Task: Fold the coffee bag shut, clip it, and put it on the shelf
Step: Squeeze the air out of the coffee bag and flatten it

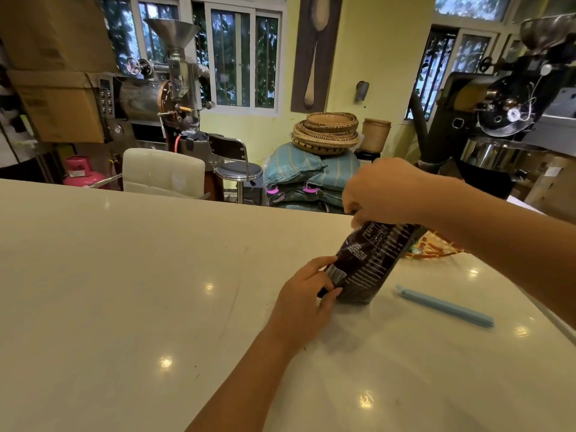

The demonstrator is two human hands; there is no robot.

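Note:
A black coffee bag with white print stands tilted on the white table, its top leaning to the right. My left hand grips the bag's lower left side near the base. My right hand pinches the bag's top edge from above and hides it. A long light-blue sealing clip lies flat on the table just right of the bag, untouched by either hand.
A woven basket sits behind the bag under my right forearm. Beyond the table's far edge stand a white chair, a black stool, stacked sacks with baskets on top and two coffee roasters.

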